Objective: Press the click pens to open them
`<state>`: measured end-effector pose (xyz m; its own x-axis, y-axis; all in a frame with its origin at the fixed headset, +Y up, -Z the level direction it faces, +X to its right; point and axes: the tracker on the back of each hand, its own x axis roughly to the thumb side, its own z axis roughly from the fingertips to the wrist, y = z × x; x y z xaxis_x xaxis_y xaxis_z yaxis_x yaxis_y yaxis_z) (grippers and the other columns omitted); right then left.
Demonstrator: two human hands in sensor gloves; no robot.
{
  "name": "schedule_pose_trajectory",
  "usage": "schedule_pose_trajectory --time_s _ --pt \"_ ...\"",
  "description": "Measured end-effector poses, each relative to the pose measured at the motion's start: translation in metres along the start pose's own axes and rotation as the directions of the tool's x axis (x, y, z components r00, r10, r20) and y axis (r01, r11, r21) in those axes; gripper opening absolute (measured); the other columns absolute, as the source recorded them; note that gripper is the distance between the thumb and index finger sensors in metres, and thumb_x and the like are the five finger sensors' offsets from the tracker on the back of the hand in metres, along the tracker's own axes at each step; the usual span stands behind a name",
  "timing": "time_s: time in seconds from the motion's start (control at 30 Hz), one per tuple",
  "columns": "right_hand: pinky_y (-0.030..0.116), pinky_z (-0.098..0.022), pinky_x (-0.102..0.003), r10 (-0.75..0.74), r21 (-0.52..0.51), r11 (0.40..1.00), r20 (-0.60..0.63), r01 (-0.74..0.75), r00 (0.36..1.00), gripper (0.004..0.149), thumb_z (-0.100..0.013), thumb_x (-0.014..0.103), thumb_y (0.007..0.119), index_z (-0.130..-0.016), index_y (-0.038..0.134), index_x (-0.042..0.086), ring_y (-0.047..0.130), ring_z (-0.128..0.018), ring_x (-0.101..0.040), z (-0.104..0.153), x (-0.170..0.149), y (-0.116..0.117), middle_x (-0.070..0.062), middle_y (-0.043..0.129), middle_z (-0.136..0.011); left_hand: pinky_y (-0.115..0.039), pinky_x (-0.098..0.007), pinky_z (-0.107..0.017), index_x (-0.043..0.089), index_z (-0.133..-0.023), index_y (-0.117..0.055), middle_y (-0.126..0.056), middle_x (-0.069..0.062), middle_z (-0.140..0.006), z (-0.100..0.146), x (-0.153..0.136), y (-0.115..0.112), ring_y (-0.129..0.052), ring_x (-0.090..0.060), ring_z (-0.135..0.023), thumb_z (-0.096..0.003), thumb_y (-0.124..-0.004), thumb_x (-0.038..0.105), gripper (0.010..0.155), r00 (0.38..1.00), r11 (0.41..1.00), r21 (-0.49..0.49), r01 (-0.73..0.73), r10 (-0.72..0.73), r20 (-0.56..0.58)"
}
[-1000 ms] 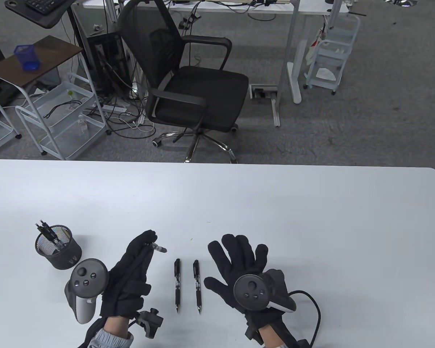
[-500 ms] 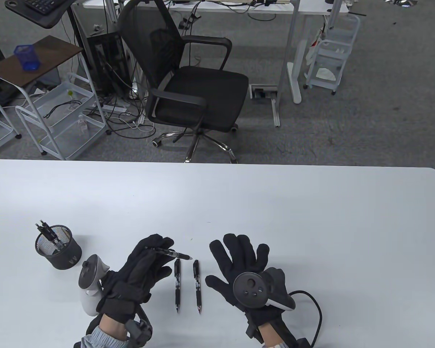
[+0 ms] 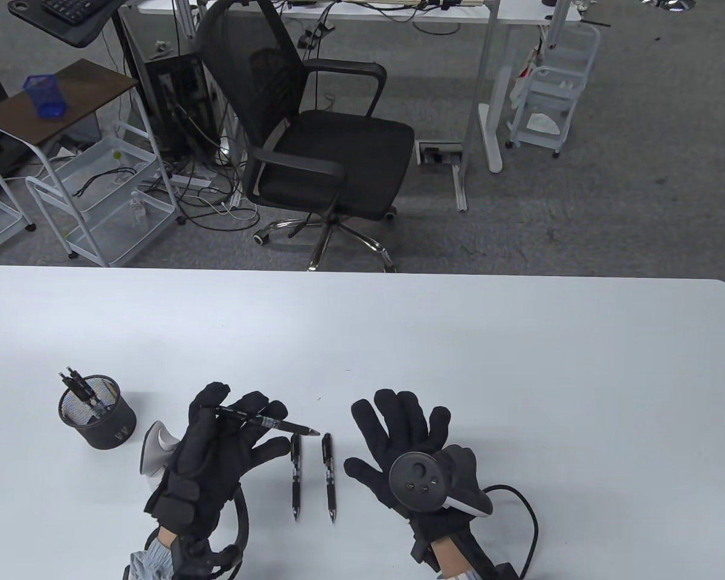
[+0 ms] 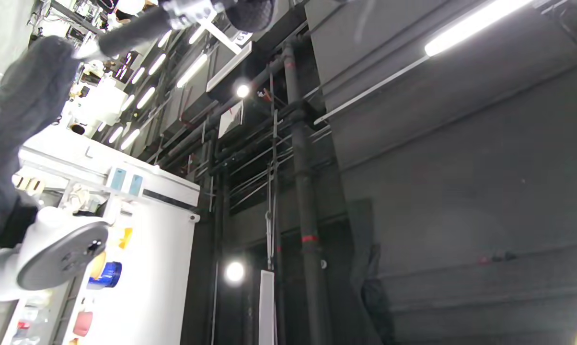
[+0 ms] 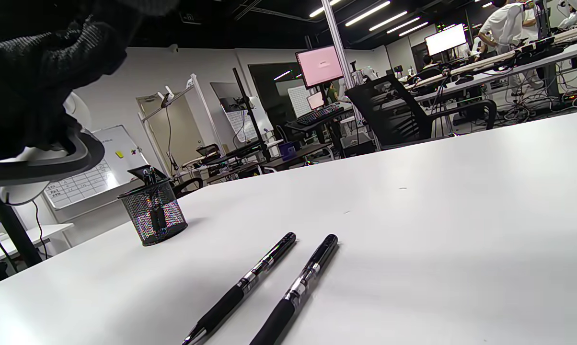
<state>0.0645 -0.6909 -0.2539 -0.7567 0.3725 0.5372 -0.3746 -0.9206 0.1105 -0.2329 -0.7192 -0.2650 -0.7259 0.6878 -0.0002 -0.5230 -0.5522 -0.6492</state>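
Judging progress: two pens point(image 3: 312, 477) lie side by side on table point(image 3: 519, 362) near front edge, between hands, tips toward front edge, apparently extended, so likely done; more remain.

Cup point(image 3: 98, 412), mesh, near front-left corner: holds few pens, count unclear.

Left hand point(image 3: 217, 450): fingers pinch third pen point(image 3: 260, 420) above table, tip pointing right, just over the laid pair. Clicked or not, cannot tell.

Right hand point(image 3: 411, 453): flat, fingers spread, grasping nothing, right of pair.
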Motion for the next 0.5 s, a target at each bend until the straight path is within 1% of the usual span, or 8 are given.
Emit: schedule_pose_trajectory --time_s 0.1,0.23,0.27,0.3,0.33,0.37,0.43,0.5 --pt "0.0 -0.059 -0.082 0.001 -0.001 1.0 0.0 -0.001 1.0 0.076 -0.066 0.052 0.053 -0.123 0.018 0.015 0.007 -0.107 -0.059 0.0 0.0001 0.0001 -0.027 0.004 -0.123 -0.042 -0.078 -0.078 0.053 -0.119 -0.027 -0.047 -0.003 -0.119 0.0 -0.0035 0.0007 -0.049 -0.041 -0.116 -0.0769 -0.037 0.045 0.044 0.999 0.999 0.022 -0.032 0.032 -0.007" --pt "0.0 -0.06 -0.082 -0.001 -0.007 1.0 0.002 0.001 1.0 0.076 -0.066 0.052 0.053 -0.123 0.018 0.015 0.007 -0.107 -0.059 0.0002 -0.0002 -0.0004 -0.027 0.004 -0.123 -0.042 -0.073 -0.081 0.051 -0.12 -0.017 -0.045 -0.002 -0.116 0.0003 -0.0053 0.0003 -0.051 -0.034 -0.111 -0.0772 -0.036 0.044 0.047 1.0 0.998 0.059 0.002 -0.001 -0.027" --pt "0.0 -0.06 -0.082 -0.001 -0.008 1.0 0.001 0.001 1.0 0.076 -0.066 0.052 0.053 -0.123 0.018 0.015 0.007 -0.107 -0.059 0.0002 -0.0005 -0.0004 -0.027 0.004 -0.123 -0.044 -0.071 -0.082 0.047 -0.121 -0.013 -0.044 -0.001 -0.115 0.0001 -0.0052 -0.0004 -0.053 -0.032 -0.109 -0.0772 -0.036 0.041 0.05 0.999 0.997 0.075 0.012 -0.01 -0.035" --pt "0.0 -0.06 -0.082 0.0 -0.007 1.0 0.0 0.0 1.0 0.076 -0.066 0.052 0.053 -0.123 0.017 0.015 0.007 -0.107 -0.059 0.0002 -0.0006 -0.0006 -0.027 0.004 -0.123 -0.048 -0.068 -0.083 0.039 -0.12 -0.005 -0.043 -0.001 -0.114 -0.0001 -0.0051 -0.0007 -0.055 -0.029 -0.107 -0.0771 -0.037 0.037 0.054 0.999 0.996 0.084 0.016 -0.013 -0.038" --pt "0.0 -0.06 -0.082 -0.001 -0.007 1.0 0.0 0.001 1.0 0.076 -0.066 0.052 0.053 -0.123 0.018 0.015 0.007 -0.107 -0.059 0.0002 -0.0007 -0.0005 -0.027 0.004 -0.123 -0.051 -0.064 -0.084 0.022 -0.12 0.0 -0.043 -0.001 -0.114 -0.0007 -0.0048 -0.0015 -0.058 -0.026 -0.104 -0.0761 -0.039 0.032 0.06 0.999 0.995 0.097 0.012 -0.009 -0.034" --pt "0.0 -0.06 -0.082 -0.002 -0.007 1.0 0.0 0.002 1.0 0.076 -0.066 0.052 0.053 -0.123 0.018 0.015 0.007 -0.107 -0.059 0.0003 -0.0007 -0.0006 -0.028 0.004 -0.123 -0.054 -0.06 -0.085 0.011 -0.117 0.001 -0.043 -0.003 -0.114 -0.0009 -0.0053 -0.0021 -0.062 -0.023 -0.102 -0.075 -0.041 0.028 0.062 0.999 0.994 0.106 0.004 0.0 -0.036" --pt "0.0 -0.06 -0.082 0.0 -0.006 1.0 0.0 0.0 1.0 0.076 -0.066 0.052 0.053 -0.123 0.018 0.015 0.007 -0.107 -0.059 0.0002 -0.0005 -0.0005 -0.027 0.004 -0.123 -0.061 -0.054 -0.084 0.003 -0.117 -0.01 -0.044 -0.008 -0.116 -0.0013 -0.006 -0.0022 -0.066 -0.02 -0.098 -0.0732 -0.045 0.024 0.06 0.999 0.993 0.119 -0.006 0.011 -0.041" --pt "0.0 -0.06 -0.082 0.001 -0.004 1.0 0.0 -0.001 1.0 0.076 -0.067 0.052 0.053 -0.123 0.019 0.015 0.007 -0.107 -0.059 0.0002 -0.0004 -0.0004 -0.028 0.004 -0.123 -0.065 -0.05 -0.082 0.004 -0.119 -0.02 -0.049 -0.011 -0.117 -0.0018 -0.0067 -0.0032 -0.071 -0.019 -0.095 -0.0729 -0.048 0.022 0.056 0.998 0.993 0.121 0.005 0.002 -0.059"
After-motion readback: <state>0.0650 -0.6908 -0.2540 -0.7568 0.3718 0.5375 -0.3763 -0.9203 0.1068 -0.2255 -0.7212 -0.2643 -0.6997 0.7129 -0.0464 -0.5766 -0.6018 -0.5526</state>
